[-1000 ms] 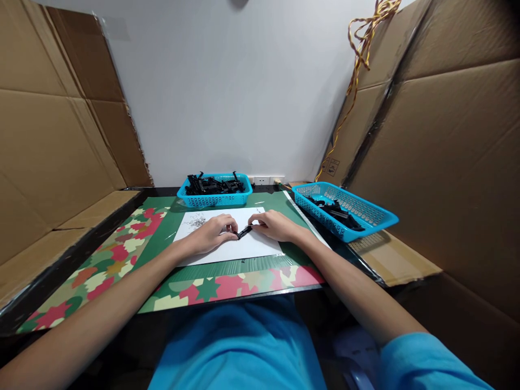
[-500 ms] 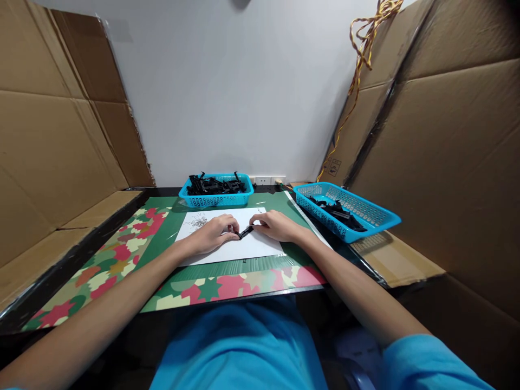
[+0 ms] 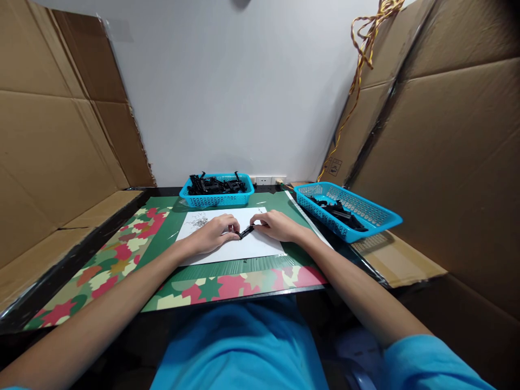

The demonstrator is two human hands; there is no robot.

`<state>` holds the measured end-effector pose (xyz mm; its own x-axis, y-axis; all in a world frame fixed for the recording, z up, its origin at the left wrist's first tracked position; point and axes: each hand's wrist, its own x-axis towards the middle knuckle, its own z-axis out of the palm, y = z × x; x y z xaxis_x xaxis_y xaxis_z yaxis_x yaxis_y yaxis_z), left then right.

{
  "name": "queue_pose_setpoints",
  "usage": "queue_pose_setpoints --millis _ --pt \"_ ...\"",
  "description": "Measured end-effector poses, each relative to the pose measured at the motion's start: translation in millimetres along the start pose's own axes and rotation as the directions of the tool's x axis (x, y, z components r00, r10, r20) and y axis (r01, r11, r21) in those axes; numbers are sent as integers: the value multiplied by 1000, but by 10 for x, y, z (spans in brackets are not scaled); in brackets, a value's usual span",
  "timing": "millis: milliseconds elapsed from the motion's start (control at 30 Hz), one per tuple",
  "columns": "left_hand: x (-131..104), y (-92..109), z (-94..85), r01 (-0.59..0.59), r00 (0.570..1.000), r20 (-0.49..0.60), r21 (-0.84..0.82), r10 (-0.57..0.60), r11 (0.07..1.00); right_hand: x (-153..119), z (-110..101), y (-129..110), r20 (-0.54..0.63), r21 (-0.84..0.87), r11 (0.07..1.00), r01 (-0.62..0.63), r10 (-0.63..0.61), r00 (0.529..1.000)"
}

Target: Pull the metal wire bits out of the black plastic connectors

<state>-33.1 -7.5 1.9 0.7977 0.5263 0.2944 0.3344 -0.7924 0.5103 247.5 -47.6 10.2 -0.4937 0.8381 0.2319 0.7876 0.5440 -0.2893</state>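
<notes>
A small, narrow black plastic part [image 3: 246, 232] is held just above or on a white sheet of paper [image 3: 244, 251]; I cannot tell which. My left hand [image 3: 215, 234] pinches its left end between thumb and fingers. At the other end, my right hand [image 3: 276, 225] grips it with thumb and forefinger, palm turned down. The fingertips hide both ends of the part. Beyond my left hand lies a loose pile of tiny metal pieces [image 3: 200, 222] on the paper, too small to name.
A blue basket [image 3: 217, 201] heaped with black plastic parts stands at the back. Another blue basket [image 3: 349, 233] with fewer black parts sits at the right. Cardboard walls [image 3: 459, 141] rise on both sides. Twisted yellow wires [image 3: 357, 76] hang at right, near a wall socket [image 3: 264, 180].
</notes>
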Motion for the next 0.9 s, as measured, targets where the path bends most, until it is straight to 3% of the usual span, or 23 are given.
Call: queue_pose_setpoints --millis 900 --pt "0 -45 8 -2 1000 6 11 2 1000 -1 3 16 3 -13 1000 6 -6 1000"
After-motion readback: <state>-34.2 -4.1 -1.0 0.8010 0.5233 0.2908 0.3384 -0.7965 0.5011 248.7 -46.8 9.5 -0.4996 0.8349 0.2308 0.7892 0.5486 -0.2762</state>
